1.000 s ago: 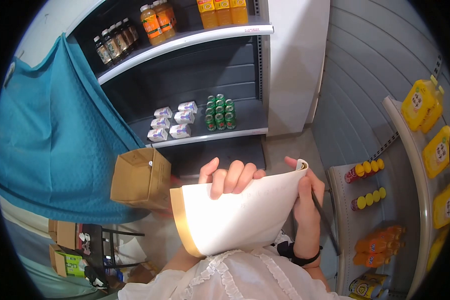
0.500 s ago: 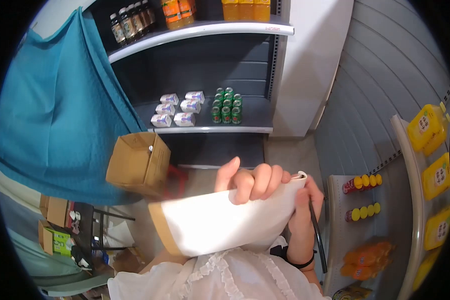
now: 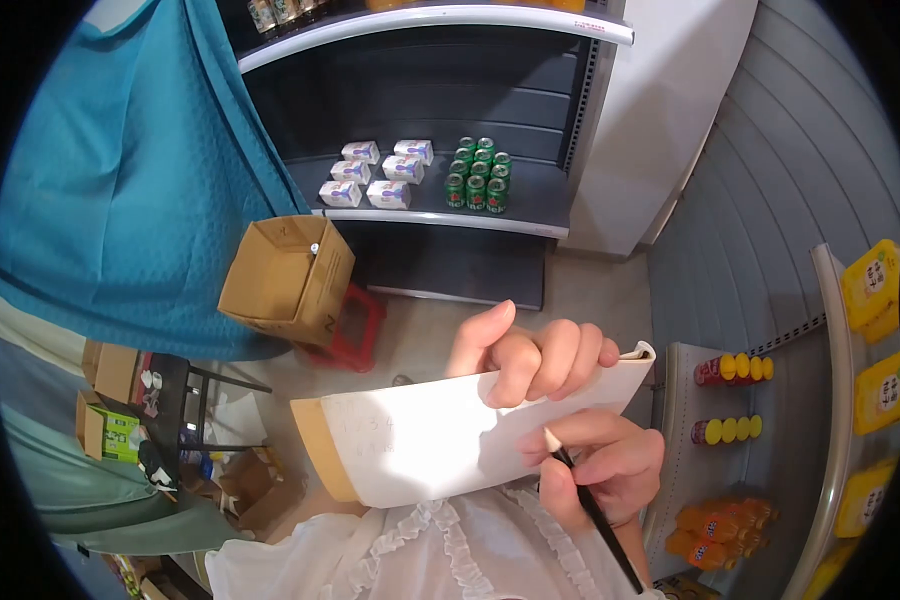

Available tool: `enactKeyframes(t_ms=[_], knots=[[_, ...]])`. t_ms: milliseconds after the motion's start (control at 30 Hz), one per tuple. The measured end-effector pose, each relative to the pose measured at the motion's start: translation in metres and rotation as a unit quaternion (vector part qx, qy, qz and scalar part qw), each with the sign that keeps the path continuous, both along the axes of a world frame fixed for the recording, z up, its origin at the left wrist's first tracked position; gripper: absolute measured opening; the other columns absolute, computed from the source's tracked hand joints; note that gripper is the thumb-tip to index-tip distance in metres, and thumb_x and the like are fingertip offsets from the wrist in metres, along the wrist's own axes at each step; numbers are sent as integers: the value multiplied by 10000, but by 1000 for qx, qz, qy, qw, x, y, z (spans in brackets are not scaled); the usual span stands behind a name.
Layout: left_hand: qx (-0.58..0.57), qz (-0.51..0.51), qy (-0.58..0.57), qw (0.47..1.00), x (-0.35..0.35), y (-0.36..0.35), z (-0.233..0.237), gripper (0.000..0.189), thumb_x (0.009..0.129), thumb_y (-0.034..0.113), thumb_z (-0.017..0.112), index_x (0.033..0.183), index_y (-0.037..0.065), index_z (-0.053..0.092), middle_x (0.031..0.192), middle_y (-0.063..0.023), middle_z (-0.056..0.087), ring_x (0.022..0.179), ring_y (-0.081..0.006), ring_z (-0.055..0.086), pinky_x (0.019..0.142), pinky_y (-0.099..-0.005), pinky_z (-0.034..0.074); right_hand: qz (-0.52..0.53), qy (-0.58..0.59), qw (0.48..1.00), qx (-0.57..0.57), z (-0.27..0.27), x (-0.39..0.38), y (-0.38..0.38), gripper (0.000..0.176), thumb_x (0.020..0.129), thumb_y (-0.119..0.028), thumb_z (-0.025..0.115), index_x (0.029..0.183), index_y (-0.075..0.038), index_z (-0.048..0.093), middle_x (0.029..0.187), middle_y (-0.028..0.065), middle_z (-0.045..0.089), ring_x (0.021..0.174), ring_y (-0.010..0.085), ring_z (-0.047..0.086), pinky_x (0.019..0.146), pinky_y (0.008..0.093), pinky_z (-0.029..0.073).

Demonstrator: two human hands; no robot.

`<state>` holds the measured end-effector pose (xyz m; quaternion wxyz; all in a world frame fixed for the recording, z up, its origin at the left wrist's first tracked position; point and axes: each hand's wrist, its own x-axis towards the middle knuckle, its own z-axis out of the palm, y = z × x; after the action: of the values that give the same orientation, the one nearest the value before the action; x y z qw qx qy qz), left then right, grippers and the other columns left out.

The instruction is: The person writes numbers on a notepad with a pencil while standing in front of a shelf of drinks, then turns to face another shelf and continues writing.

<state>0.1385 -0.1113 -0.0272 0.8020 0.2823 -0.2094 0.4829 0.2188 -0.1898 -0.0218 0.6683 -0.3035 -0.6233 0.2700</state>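
Observation:
My left hand (image 3: 540, 355) grips the top edge of an open notebook (image 3: 440, 460), its fingers curled over the white page and its thumb raised. Faint handwritten marks show near the page's left end, beside a tan strip of cover. In my right hand (image 3: 610, 465) is a black pencil (image 3: 595, 515), pinched between thumb and fingers. Its pale sharpened tip points up and left, overlapping the right part of the page in this view.
Ahead, a shelf (image 3: 440, 217) carries white boxed packs (image 3: 403, 168) and green cans (image 3: 477, 185). A cardboard box (image 3: 285, 280) rests on a red stool (image 3: 355, 335). To the right, shelves hold yellow-capped containers (image 3: 727, 430), orange bottles (image 3: 720, 530) and yellow packs (image 3: 875, 390).
My right hand has moved from the notebook's right end down over the page, swinging the pencil tip up onto view. The view has tilted downward, and the notebook's marks now show.

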Motion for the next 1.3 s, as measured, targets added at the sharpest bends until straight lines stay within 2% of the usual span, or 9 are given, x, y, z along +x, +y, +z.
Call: enactKeyframes(t_ms=[33,100,133,200,300,1033,1133,1200,1300], knots=[[3,7,7,1000,-1,0,0,494,942,272,61,480,170,205,612,41,309,651,-107,338,915,-324,320,0,0,1000,-1,1,2,0,208,647,52,720,629,-51,540,689,72,600,451,165,482,415,270,377],[6,14,15,1000,1,-2,-2,485,940,277,62,486,170,196,612,44,311,651,-104,334,913,-325,320,-19,-59,998,4,4,5,-1,297,627,25,735,465,-70,506,603,43,579,423,158,480,394,266,372],[-3,15,7,1000,5,-5,-2,473,938,281,62,495,170,183,612,46,307,651,-104,330,909,-325,321,-21,-58,998,3,5,8,-2,297,627,25,735,465,-70,506,603,43,579,423,158,480,394,266,372],[-12,12,-1,1000,8,-8,-3,460,937,284,62,504,170,171,612,48,303,650,-103,326,905,-326,321,-42,-181,979,88,7,13,-3,251,644,40,704,532,-63,503,536,30,533,418,167,478,394,262,375],[7,-11,-16,1000,9,-9,-6,504,945,249,41,484,177,231,615,25,318,681,-151,307,913,-341,296,-108,-153,976,115,4,9,-3,258,661,44,692,575,-62,473,535,38,523,401,165,462,379,268,362],[-24,-20,-10,999,19,-3,-12,477,945,252,82,494,180,222,610,26,335,663,-152,310,910,-350,301,-122,-171,972,104,5,15,7,274,676,45,692,592,-58,453,529,43,516,412,170,499,396,274,404],[-28,-21,-5,999,19,-3,-14,475,948,247,86,497,178,219,611,25,335,664,-152,314,914,-349,305,-118,-203,968,86,5,17,5,272,669,52,683,593,-57,446,524,45,504,408,177,491,393,279,400],[-32,-20,0,999,19,-2,-15,475,949,245,86,498,176,219,611,24,336,666,-151,316,917,-348,305,-139,-207,967,57,4,16,3,242,738,6,614,590,-67,437,511,61,528,404,185,482,401,292,381],[-26,-13,-12,1000,20,-2,-15,478,950,244,81,499,174,222,613,23,335,667,-151,315,916,-348,304,-136,-180,971,83,10,10,11,237,724,10,609,581,-65,435,500,57,511,393,184,463,395,290,369]])
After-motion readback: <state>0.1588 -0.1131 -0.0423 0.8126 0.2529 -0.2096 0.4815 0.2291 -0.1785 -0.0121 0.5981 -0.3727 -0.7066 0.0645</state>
